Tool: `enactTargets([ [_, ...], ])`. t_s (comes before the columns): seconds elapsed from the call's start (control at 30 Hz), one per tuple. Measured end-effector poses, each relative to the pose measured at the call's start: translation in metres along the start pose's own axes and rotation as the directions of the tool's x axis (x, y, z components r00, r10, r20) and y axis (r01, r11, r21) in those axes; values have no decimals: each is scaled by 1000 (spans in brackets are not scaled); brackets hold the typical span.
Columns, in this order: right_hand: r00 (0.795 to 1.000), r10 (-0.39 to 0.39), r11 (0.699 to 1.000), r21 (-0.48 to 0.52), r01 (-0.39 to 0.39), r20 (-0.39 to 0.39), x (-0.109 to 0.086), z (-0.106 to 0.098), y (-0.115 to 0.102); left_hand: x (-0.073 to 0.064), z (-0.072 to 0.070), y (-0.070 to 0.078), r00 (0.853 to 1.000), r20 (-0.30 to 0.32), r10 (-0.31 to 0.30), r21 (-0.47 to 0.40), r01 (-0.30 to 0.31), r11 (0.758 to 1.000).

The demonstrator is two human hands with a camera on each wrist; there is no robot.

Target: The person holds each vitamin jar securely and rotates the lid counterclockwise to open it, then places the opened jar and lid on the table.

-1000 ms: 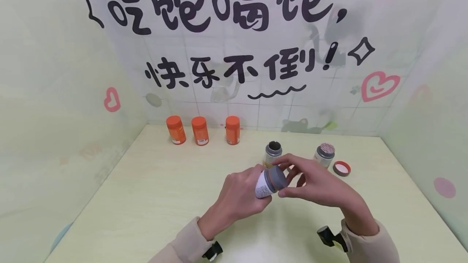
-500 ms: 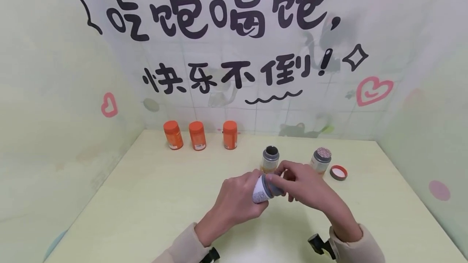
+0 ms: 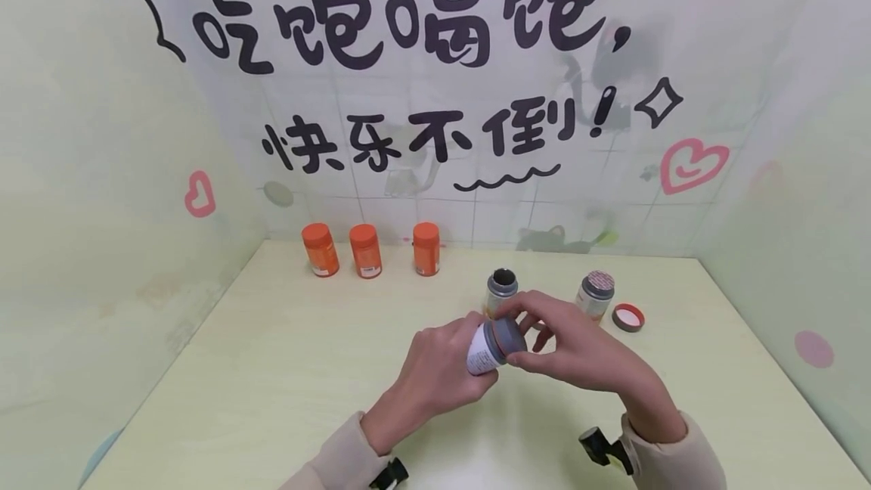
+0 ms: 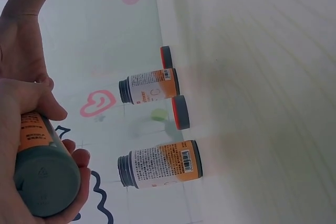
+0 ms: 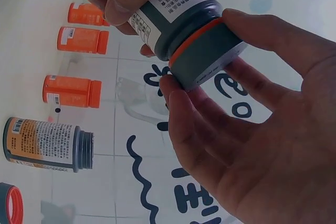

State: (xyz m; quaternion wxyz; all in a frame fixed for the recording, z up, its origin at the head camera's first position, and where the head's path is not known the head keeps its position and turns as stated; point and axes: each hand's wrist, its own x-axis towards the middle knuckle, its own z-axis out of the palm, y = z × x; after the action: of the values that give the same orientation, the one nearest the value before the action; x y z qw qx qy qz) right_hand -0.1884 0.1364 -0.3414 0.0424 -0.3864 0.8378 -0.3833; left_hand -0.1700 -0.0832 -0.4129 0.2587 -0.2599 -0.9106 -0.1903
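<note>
My left hand (image 3: 435, 369) grips a white and orange pill bottle (image 3: 481, 354), tilted with its capped end to the right. Thumb and fingers of my right hand (image 3: 578, 342) pinch the dark grey cap (image 5: 207, 53) at opposite sides of its rim. A red-orange ring shows between cap and bottle neck. Behind the hands stands an uncapped bottle (image 3: 502, 286) with a dark mouth. Further right is another uncapped bottle (image 3: 597, 292), its top covered by a patterned seal. The held bottle's grey base (image 4: 47, 182) faces the left wrist camera.
Three orange-red bottles (image 3: 365, 251) stand along the back left of the pale table (image 3: 286, 369). One loose cap (image 3: 628, 317) lies at the right, inside up. Another loose cap (image 4: 180, 112) lies between the two uncapped bottles. Printed walls enclose the back and sides.
My right hand's fingers closed over the cap half a second ago, then swung back to its rim, baring its top again. The left hand keeps its grip on the bottle; the head view shifted slightly.
</note>
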Motion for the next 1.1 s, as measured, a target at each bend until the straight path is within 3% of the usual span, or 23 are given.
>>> enactTargets([
  [0.33,990,-143,989,-30,142,-19,-2,-6,3,5,1,-1,1000,7,3,-39,-3,999],
  [0.57,978,-197,980,-20,196,-74,-6,-7,4,7,1,-3,997,75,-22,-197,37,980],
  [0.7,974,-189,982,-14,189,-124,-10,-12,4,9,2,-14,992,88,-95,-301,118,946],
  [0.77,972,-183,983,-11,184,-146,-11,-16,4,12,2,-23,980,104,-168,-383,195,903],
  [0.8,971,-178,984,-10,179,-157,-12,-18,5,14,2,-30,970,120,-209,-440,241,865],
  [0.9,971,-148,989,-14,148,-187,-13,-23,4,20,1,-52,927,181,-328,-603,368,707],
  [0.97,971,-121,993,-22,119,-205,-14,-26,4,22,0,-70,893,223,-392,-667,433,607],
  [1.03,972,-94,995,-31,90,-215,-14,-27,4,24,-1,-86,861,255,-440,-698,479,532],
  [1.1,971,-65,998,-31,59,-230,-12,-27,4,24,-1,-99,827,294,-479,-700,528,481],
])
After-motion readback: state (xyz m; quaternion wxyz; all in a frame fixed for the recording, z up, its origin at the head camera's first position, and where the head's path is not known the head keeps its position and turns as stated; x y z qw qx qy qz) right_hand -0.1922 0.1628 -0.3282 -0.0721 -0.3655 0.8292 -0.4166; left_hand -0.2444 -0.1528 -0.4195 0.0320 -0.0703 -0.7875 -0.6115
